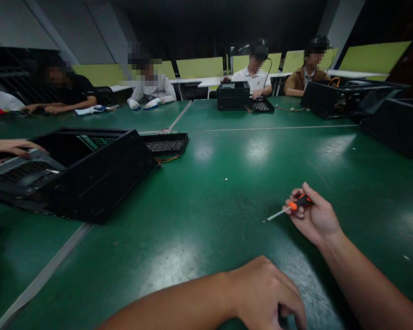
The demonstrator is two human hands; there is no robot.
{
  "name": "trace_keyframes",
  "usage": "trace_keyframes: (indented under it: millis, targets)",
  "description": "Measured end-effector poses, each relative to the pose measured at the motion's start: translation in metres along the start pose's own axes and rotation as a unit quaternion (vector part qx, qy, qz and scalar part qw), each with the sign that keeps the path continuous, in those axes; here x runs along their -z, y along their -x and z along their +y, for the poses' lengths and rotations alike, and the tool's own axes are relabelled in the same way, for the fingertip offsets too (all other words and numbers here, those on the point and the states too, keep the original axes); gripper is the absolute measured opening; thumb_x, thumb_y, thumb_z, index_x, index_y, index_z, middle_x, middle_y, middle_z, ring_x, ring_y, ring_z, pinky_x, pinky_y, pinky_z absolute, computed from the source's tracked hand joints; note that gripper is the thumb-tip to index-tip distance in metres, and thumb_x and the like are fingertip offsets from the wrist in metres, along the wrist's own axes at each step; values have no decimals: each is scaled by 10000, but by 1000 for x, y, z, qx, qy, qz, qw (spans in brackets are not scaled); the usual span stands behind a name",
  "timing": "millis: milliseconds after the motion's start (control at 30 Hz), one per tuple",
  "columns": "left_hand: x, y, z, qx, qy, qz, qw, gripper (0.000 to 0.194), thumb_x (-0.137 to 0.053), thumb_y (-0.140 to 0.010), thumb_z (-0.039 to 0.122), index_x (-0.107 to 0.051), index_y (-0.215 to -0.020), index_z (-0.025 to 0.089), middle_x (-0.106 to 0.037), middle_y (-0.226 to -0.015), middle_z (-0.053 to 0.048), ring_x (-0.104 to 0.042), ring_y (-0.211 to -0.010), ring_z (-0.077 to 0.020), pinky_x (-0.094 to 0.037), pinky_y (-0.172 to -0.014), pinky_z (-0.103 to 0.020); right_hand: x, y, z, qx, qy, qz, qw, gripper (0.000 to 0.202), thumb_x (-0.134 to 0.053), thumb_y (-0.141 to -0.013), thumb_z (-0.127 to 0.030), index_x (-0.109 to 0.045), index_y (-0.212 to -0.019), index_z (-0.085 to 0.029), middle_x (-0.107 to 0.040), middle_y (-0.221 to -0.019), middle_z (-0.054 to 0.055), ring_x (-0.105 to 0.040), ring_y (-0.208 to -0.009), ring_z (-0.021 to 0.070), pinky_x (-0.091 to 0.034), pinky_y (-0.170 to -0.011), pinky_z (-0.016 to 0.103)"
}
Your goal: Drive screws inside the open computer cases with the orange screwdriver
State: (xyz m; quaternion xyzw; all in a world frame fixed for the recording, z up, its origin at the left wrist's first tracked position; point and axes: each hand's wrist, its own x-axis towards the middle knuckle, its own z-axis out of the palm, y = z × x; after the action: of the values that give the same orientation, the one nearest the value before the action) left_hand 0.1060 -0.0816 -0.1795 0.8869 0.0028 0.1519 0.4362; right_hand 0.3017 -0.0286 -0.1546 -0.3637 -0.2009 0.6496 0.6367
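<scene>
black and orange cover the handle of the slim, steel-shafted screwdriver (293,206) in your right hand (319,220), whose fingers are clamped on it above the table's right half. its shaft slants down leftward towards a tiny pale speck (264,222); contact cannot be told. your left hand (266,288), nearer you, has curled fingers; whether they hold anything cannot be told. for good control, seat the handle deep in your palm, line the shaft up with your forearm and keep the wrist loose.

the smooth green table (199,192) gleams with reflected light and is crossed by a flat grey strip (57,262). to your left, an open black box-shaped computer case (110,178) has another person's hand (15,149) at its grey metal frame. beyond, people (244,78) sit before yellow-green rectangular partitions (199,68).
</scene>
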Motion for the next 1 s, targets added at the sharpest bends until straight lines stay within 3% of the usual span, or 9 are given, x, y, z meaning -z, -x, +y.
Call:
trace_keyframes:
  millis: [167,267,367,733,800,867,933,967,1000]
  targets:
    - [1,-3,-2,0,-3,-33,999,172,-779,-696,170,-701,-850,173,-611,-647,55,-613,-653,-89,-411,-536,-176,-9,3,23,0,94,-20,995,197,-844,-670,-286,-722,-785,-183,-507,-539,-40,-437,-494,90,-450,-575,246]
    - [0,-5,0,5,-8,-34,999,194,-797,-691,181,-709,-864,174,-617,-664,59,-613,-665,-87,-413,-540,-177,-10,8,30,4,157,-43,987,296,-777,-753,-388,-761,-937,-156,-638,-647,38,-553,-587,142,-419,-528,239]
    - [-1,-5,2,16,-17,-32,999,190,-803,-688,189,-713,-856,180,-619,-659,63,-615,-671,-88,-409,-536,-177,-10,11,31,6,192,-82,978,326,-704,-813,-427,-776,-923,-129,-695,-714,99,-594,-641,179,-440,-564,266]
    - [-5,-7,6,23,11,-52,998,155,-774,-688,199,-699,-823,188,-623,-683,54,-609,-675,-97,-401,-534,-191,-2,11,33,-17,192,-125,973,315,-592,-859,-357,-783,-966,-130,-703,-771,125,-589,-697,217,-442,-625,308]
    - [-2,-3,6,40,74,12,996,136,-780,-695,256,-701,-774,179,-591,-622,48,-562,-580,-87,-397,-530,-196,-1,10,32,-19,183,-121,975,314,-595,-856,-359,-785,-964,-132,-701,-780,125,-586,-701,219,-442,-616,308]
    - [10,12,4,105,159,119,975,220,-800,-675,351,-713,-736,157,-543,-540,44,-474,-470,-75,-367,-484,-210,-1,9,31,-22,168,-115,979,310,-606,-846,-362,-788,-955,-136,-698,-784,122,-585,-700,218,-444,-607,307]
    - [36,38,1,198,230,240,922,307,-807,-639,416,-725,-717,130,-519,-490,34,-409,-418,-73,-307,-432,-220,-1,8,30,-27,150,-111,982,302,-615,-838,-364,-790,-944,-142,-695,-790,116,-586,-699,216,-446,-602,305]
    - [53,55,-1,238,250,329,879,338,-801,-620,439,-720,-686,118,-528,-484,17,-415,-420,-82,-295,-428,-221,-1,8,30,-30,142,-111,983,299,-617,-838,-365,-790,-940,-143,-695,-793,115,-587,-699,215,-447,-600,305]
    - [72,73,-3,251,240,394,851,368,-745,-667,479,-705,-687,114,-509,-476,16,-391,-415,-81,-262,-419,-217,-1,7,29,-31,137,-113,984,298,-618,-840,-367,-790,-937,-144,-694,-796,114,-588,-699,214,-447,-600,305]
